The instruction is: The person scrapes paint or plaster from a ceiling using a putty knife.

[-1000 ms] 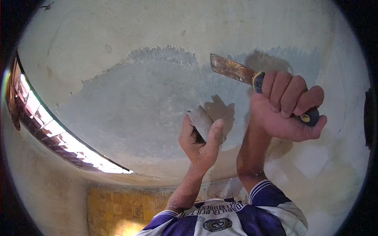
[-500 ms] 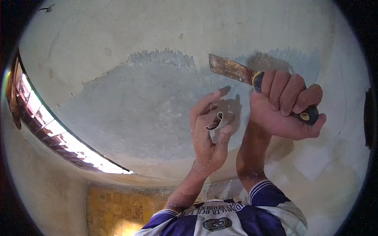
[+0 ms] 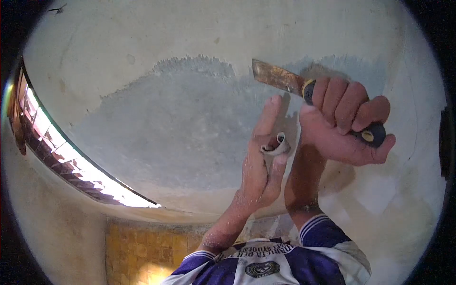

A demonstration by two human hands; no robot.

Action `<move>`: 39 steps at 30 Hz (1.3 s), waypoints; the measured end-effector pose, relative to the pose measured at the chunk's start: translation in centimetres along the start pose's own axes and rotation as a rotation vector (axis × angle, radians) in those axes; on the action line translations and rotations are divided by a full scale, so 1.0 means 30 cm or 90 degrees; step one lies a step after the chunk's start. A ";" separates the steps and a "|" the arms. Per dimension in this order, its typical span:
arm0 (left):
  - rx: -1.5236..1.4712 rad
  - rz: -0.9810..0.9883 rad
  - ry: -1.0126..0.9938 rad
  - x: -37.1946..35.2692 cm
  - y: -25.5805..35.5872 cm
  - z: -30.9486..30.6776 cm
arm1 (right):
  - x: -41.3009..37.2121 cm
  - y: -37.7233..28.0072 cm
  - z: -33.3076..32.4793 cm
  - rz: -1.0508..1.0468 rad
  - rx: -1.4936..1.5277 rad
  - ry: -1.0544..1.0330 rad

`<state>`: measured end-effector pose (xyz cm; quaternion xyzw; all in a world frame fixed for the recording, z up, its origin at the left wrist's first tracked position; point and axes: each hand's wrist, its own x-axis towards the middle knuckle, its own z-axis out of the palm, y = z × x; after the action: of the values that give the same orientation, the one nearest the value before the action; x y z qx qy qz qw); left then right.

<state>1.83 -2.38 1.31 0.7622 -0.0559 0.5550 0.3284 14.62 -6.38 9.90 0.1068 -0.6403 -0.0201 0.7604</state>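
Note:
My right hand (image 3: 349, 121) is wrapped round the black and yellow handle of a knife (image 3: 278, 77). Its worn, rust-stained blade points left and slightly up, in front of the wall. Just left of that wrist, my left hand (image 3: 260, 161) holds a curled pale sheet (image 3: 277, 148), like a bit of sandpaper, between the thumb and the fingers. The left fingers stretch up toward the blade, with their tips below it. Behind both hands is a grey-blue patch (image 3: 175, 123) with a ragged upper edge on the wall. Pale dust specks the left forearm.
The patch is surrounded by cream-coloured wall (image 3: 142, 33). A barred window (image 3: 61, 152) lets in bright light at the left. Yellow tiles (image 3: 142, 244) show at lower left, and a dark object (image 3: 445, 142) is at the right edge.
My left hand has moved right and up, closer to my right wrist, and its fingers have straightened, still with the curled sheet. My right hand and the knife have shifted slightly up.

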 end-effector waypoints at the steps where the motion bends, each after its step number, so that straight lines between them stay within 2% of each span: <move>1: -0.002 -0.003 0.001 -0.004 0.003 0.004 | 0.003 -0.013 -0.004 -0.005 0.017 0.004; 3: 0.006 0.004 -0.003 0.003 0.005 0.003 | 0.006 -0.047 -0.001 -0.021 0.051 0.019; 5: 0.007 0.011 -0.012 0.007 0.003 -0.005 | 0.020 -0.071 0.060 -0.145 -0.035 0.375; 7: 0.025 0.024 -0.012 -0.003 -0.005 -0.004 | 0.016 -0.055 0.057 -0.138 -0.046 0.368; 9: 0.039 0.033 0.001 -0.009 -0.017 0.003 | 0.015 0.019 -0.004 -0.010 0.026 -0.011; 11: 0.005 0.000 0.019 -0.024 0.008 0.014 | 0.006 -0.075 0.015 -0.038 0.049 0.082; 13: -0.027 0.001 0.032 -0.006 0.002 0.010 | 0.018 -0.059 0.014 -0.046 0.067 0.094; 15: -0.038 0.017 0.031 -0.014 -0.008 0.006 | 0.004 0.026 -0.010 -0.009 0.066 0.054; 18: -0.002 0.000 0.010 -0.002 0.005 0.008 | 0.024 0.012 -0.014 0.006 0.102 0.055; 20: -0.022 -0.023 -0.004 0.003 0.016 0.008 | 0.026 -0.083 0.004 -0.049 0.121 0.034; 22: -0.024 -0.015 0.000 0.003 0.002 0.012 | 0.022 -0.071 -0.006 -0.057 0.098 0.001; 24: -0.010 0.021 0.015 -0.012 -0.031 0.020 | 0.011 0.030 -0.038 -0.018 0.026 -0.036; 27: 0.006 -0.003 -0.001 -0.004 -0.019 0.010 | 0.009 -0.043 -0.011 -0.055 0.021 0.043; 29: 0.031 0.003 -0.021 0.012 -0.018 -0.010 | -0.054 0.018 -0.072 -0.046 0.083 0.230; 31: 0.045 -0.023 -0.028 -0.009 -0.009 -0.007 | -0.084 0.058 -0.055 0.033 0.116 0.322; 32: 0.048 -0.043 -0.024 -0.025 -0.003 -0.003 | -0.105 0.102 -0.010 0.102 0.122 0.315; 33: 0.039 -0.043 -0.025 -0.017 -0.008 -0.013 | -0.089 0.105 0.008 0.093 0.110 0.272; 34: 0.030 -0.044 -0.027 -0.011 -0.012 -0.022 | -0.074 0.107 0.028 0.084 0.098 0.228; 36: -0.001 -0.045 -0.039 -0.013 -0.019 -0.055 | -0.028 -0.055 0.032 -0.067 0.022 0.112; 39: -0.006 -0.018 0.002 -0.018 -0.040 -0.066 | -0.012 0.001 0.010 -0.034 0.001 0.006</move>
<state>0.56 -0.47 0.63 0.7604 -0.0472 0.5511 0.3404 14.26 -6.33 9.61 0.1247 -0.6338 -0.0394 0.7623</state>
